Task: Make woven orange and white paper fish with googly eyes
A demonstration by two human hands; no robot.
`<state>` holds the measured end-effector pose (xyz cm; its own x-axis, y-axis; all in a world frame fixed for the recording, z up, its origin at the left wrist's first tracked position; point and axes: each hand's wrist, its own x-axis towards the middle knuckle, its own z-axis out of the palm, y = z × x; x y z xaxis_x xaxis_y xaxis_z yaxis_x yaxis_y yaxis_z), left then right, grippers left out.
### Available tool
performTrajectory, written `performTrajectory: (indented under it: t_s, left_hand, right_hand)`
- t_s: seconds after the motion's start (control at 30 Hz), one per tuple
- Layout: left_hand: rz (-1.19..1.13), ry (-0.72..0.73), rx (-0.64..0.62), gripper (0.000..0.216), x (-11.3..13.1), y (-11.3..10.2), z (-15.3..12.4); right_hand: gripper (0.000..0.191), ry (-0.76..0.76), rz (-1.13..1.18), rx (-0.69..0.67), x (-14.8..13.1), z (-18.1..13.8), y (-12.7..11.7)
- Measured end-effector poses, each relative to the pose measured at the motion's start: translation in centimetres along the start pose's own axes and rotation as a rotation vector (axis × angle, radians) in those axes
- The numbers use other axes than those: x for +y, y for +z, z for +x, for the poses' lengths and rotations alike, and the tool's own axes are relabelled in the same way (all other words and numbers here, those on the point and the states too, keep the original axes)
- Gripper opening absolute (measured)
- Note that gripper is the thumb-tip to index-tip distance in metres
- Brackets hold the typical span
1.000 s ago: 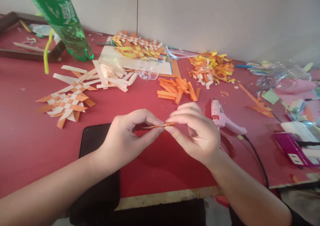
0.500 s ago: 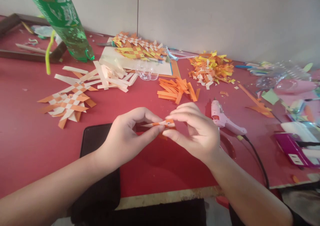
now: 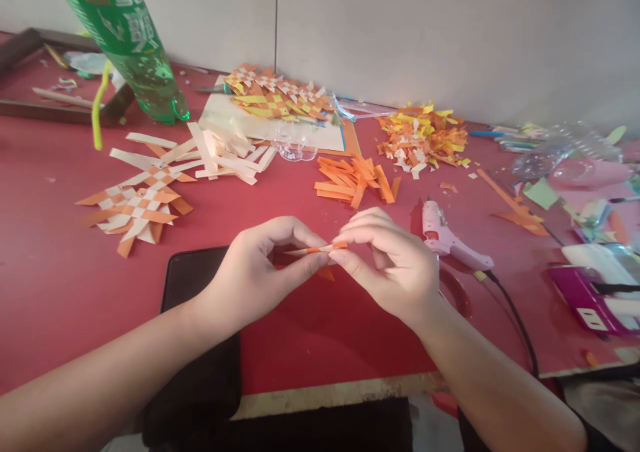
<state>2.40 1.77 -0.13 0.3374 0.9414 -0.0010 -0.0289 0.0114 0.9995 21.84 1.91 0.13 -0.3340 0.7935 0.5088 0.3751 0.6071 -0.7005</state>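
Observation:
A small woven paper fish (image 3: 325, 247) in orange and cream is held above the table between both hands, seen nearly edge-on. My left hand (image 3: 270, 259) pinches its left part between thumb and fingers. At the right end, my right hand (image 3: 385, 252) closes thumb and fingertips on the orange tip. An orange paper end (image 3: 327, 274) hangs below the thumbs. Much of the piece is hidden by the fingers. To the left lie more woven orange and cream pieces (image 3: 137, 205), and beyond the hands a pile of orange paper strips (image 3: 350, 179).
A pink glue gun (image 3: 450, 242) with a black cord lies by my right hand. Cream strips (image 3: 230, 152), finished woven pieces (image 3: 280, 92) and paper scraps (image 3: 425, 135) sit further back. A green bottle (image 3: 135, 59) stands at left, and a black case (image 3: 200, 345) lies under my left arm.
The fish's orange end has been tilted, so its eye spot no longer shows. My right thumb and fingertips have closed in on that end. The left hand has barely moved.

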Motion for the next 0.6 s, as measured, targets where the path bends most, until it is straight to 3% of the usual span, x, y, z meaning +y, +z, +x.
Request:
performTrajectory:
  t_s: [0.1,0.2,0.4,0.6]
  left_hand:
    - [-0.165,-0.116,-0.025,0.011,0.16,-0.19,0.22]
    - [-0.291,-0.181,0.013,0.011,0.25,-0.40,0.45]
    - [-0.315,-0.214,0.034,0.013,-0.18,-0.47,0.48]
    - [-0.260,-0.193,0.056,0.013,0.09,-0.41,0.36]
  right_hand:
    - [0.025,0.110,0.064,-0.037,0.09,-0.29,-0.16]
    - [0.012,0.207,0.086,-0.043,0.02,-0.43,-0.24]
    - [0.013,0.330,0.114,0.065,0.06,-0.27,-0.14]
    - [0.014,0.342,0.164,0.083,0.21,-0.16,-0.32]
